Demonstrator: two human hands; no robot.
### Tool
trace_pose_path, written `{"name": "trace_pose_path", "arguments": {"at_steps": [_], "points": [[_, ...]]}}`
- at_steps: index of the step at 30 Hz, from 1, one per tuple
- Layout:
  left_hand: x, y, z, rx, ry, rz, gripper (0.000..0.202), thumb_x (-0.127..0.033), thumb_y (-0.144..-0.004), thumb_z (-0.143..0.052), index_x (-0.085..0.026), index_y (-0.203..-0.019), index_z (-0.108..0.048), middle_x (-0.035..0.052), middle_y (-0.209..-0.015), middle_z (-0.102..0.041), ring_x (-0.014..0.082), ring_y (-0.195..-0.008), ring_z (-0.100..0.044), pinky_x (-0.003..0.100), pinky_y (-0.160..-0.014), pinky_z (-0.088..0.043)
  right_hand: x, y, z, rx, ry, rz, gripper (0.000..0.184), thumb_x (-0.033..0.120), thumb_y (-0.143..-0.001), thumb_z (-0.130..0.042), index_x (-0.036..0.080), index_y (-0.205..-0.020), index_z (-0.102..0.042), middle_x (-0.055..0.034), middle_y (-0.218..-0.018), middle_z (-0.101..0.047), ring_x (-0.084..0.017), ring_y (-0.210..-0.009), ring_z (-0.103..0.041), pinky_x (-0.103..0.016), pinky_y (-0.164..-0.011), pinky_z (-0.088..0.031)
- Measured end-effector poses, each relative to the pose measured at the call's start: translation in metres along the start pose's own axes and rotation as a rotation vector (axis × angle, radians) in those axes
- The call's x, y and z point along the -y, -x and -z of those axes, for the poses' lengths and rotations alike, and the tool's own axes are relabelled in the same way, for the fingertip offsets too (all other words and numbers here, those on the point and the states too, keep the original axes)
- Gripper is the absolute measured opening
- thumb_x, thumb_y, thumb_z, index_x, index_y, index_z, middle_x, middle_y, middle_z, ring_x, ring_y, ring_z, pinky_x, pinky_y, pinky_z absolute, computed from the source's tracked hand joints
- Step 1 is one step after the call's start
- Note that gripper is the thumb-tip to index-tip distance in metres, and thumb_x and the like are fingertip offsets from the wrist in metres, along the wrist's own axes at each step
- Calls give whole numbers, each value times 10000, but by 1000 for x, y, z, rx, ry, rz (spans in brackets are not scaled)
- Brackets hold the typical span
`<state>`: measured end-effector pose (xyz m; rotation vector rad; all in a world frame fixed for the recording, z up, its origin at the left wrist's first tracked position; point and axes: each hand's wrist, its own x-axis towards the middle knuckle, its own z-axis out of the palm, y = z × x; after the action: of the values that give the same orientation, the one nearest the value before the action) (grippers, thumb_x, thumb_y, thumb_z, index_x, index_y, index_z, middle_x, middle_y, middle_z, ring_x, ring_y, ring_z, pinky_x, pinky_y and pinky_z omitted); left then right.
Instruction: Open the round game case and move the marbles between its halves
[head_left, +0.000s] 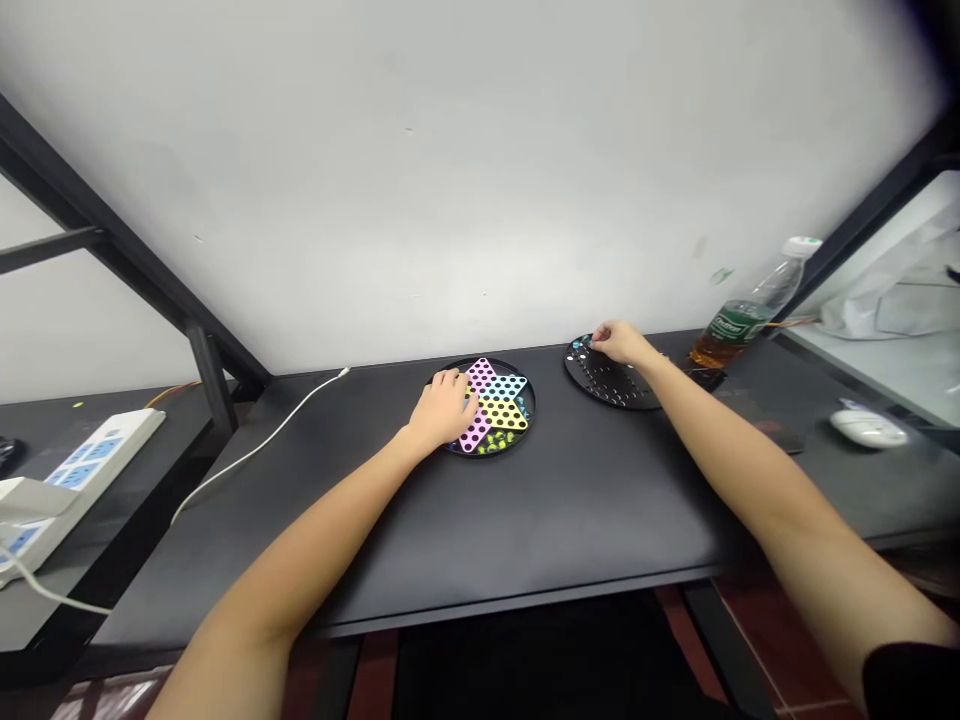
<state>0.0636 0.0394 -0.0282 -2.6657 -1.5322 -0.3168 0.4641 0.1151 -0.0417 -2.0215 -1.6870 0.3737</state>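
My left hand (445, 408) lies palm down on the left side of a round black Chinese checkers board (529, 408), which has a pink, blue and yellow star with holes. Yellow-green marbles (496, 441) sit in its near part, partly beside my hand. My right hand (619, 344) reaches the far left edge of a second round black perforated board (609, 387). Its fingertips are close to a few blue marbles (579, 344). Whether either hand holds a marble is hidden by the fingers.
Both boards rest on a dark desk (570, 520) against a white wall. A bottle with amber liquid (739, 322) stands behind the right board. A white cable (259, 445) runs across the left side. A power strip (82, 470) and a white mouse (868, 428) lie beyond the desk's sides.
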Motion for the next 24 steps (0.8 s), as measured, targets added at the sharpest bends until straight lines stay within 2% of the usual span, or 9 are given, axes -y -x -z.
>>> {"name": "trace_pose_path", "arguments": {"at_steps": [6, 9, 12, 15, 19, 21, 24], "points": [[0, 0, 0, 12, 8, 9, 406, -367, -1005, -372, -170, -1326, -524, 156, -1440, -508, 299, -1348, -427, 456, -1043, -452, 10, 9, 8, -10, 29, 34, 116, 188, -838, -637, 140, -920, -703, -77, -931, -733, -169, -838, -644, -274, -798, -473], [0, -1, 0, 17, 7, 9, 415, -371, -1007, -366, -161, -1330, -522, 158, -1437, -510, 301, -1350, -428, 448, -1039, -450, 20, 13, 19, 52, 28, 61, 124, 207, -848, -638, 132, -923, -702, -82, -918, -730, -171, -819, -642, -269, -772, -472], [0, -1, 1, 18, 4, 5, 417, -377, -1008, -364, -156, -1323, -524, 161, -1424, -519, 301, -1330, -446, 442, -1024, -458, 46, 29, 32, 196, 10, 123, 142, 245, -856, -644, 137, -928, -702, -83, -923, -731, -175, -815, -648, -264, -754, -476], [-1, -1, 1, 9, 1, 8, 410, -376, -1008, -358, -156, -1306, -535, 161, -1413, -529, 300, -1318, -459, 436, -1010, -464, 91, 66, 37, 340, -9, 274, 196, 309, -860, -659, 156, -972, -710, -79, -949, -736, -190, -845, -659, -267, -768, -479], [-7, 1, 3, -16, -43, 39, 388, -377, -1002, -373, -176, -1281, -553, 151, -1366, -566, 307, -1284, -496, 444, -1006, -453, 151, 127, 22, 567, 85, 560, 223, 386, -890, -643, 193, -965, -726, -69, -972, -735, -215, -867, -668, -279, -783, -474], [-10, 2, 4, -33, -88, 62, 372, -365, -996, -385, -167, -1251, -569, 155, -1305, -598, 312, -1238, -529, 453, -1019, -434, 168, 146, 9, 523, 217, 610, 230, 353, -926, -591, 172, -1002, -711, -123, -1060, -713, -256, -945, -668, -309, -835, -468], [-15, 4, 7, -39, -122, 76, 361, -354, -992, -382, -148, -1209, -585, 163, -1234, -619, 315, -1167, -558, 454, -992, -440, 174, 153, -10, 405, 397, 484, 307, 307, -986, -452, 120, -1100, -667, -211, -1153, -662, -313, -993, -673, -365, -855, -473]]}}
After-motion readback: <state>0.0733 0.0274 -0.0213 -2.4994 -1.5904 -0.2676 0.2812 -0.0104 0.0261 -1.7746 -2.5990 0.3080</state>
